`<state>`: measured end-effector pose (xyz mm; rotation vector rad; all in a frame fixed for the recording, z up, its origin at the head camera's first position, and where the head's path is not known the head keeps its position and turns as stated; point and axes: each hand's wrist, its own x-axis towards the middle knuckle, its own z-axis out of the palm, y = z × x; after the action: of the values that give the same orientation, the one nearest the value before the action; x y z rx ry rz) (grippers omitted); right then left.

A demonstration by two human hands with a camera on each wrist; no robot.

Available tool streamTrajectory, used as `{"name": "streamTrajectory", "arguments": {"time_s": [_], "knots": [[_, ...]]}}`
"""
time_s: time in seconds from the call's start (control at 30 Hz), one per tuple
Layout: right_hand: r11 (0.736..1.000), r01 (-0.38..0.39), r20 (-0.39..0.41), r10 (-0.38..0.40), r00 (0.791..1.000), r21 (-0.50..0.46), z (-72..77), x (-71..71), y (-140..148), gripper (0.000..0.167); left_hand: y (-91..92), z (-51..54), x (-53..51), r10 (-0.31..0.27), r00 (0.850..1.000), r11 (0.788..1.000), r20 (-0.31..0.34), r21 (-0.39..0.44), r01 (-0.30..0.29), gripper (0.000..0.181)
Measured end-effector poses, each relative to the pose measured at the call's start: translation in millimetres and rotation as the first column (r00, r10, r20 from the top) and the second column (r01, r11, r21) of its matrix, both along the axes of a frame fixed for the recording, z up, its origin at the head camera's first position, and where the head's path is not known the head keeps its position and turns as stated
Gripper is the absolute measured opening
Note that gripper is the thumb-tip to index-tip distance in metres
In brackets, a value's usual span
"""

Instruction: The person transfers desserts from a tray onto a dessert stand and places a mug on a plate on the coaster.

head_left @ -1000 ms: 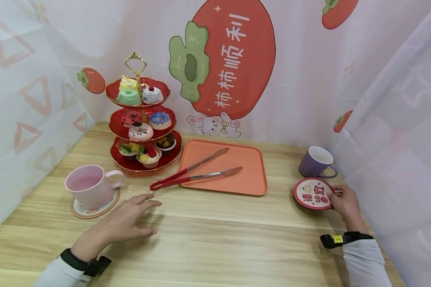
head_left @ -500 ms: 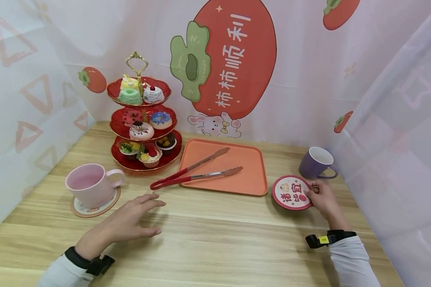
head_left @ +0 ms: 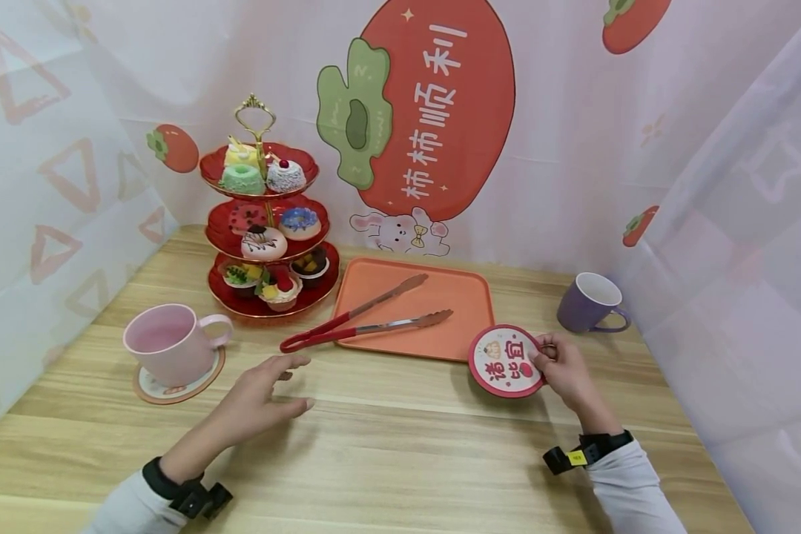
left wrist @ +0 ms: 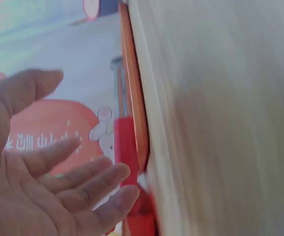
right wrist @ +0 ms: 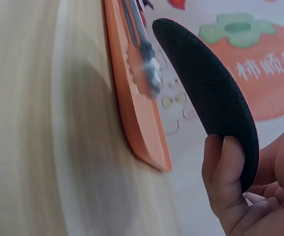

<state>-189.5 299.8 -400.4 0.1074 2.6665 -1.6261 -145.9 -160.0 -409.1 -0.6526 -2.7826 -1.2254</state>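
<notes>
My right hand [head_left: 566, 368] pinches a round coaster [head_left: 500, 361] by its right edge, the thumb on the printed face and fingers beneath. The coaster has a red rim and red characters; its dark underside [right wrist: 206, 83] shows in the right wrist view. It is held above the table by the front right corner of the orange tray [head_left: 467, 297]. My left hand [head_left: 256, 400] is held over the table with fingers loosely spread and nothing in it. Nearest to it are the red-handled tongs [head_left: 374, 326], which lie spread across the tray, and a pink mug [head_left: 167, 345].
The pink mug stands on another round coaster [head_left: 148, 389] at the left. A three-tier red stand [head_left: 223, 293] with several small cakes and donuts is behind it. At the right, a purple mug [head_left: 584, 308] stands near the fabric side wall [head_left: 741, 297].
My right hand has carried the coaster leftward, from in front of the purple mug to the tray's front right corner. My left hand has shifted slightly to the right.
</notes>
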Motion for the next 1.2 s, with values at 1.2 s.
{"name": "streamTrajectory", "arguments": {"time_s": [1.2], "knots": [[0.897, -0.255, -0.001, 0.273, 0.962, -0.362, -5.2, 32.8, -119.2, 0.015, 79.0, 1.1, -1.0, -0.446, 0.692, 0.715, 0.567, 0.691, -0.105, 0.049]]}}
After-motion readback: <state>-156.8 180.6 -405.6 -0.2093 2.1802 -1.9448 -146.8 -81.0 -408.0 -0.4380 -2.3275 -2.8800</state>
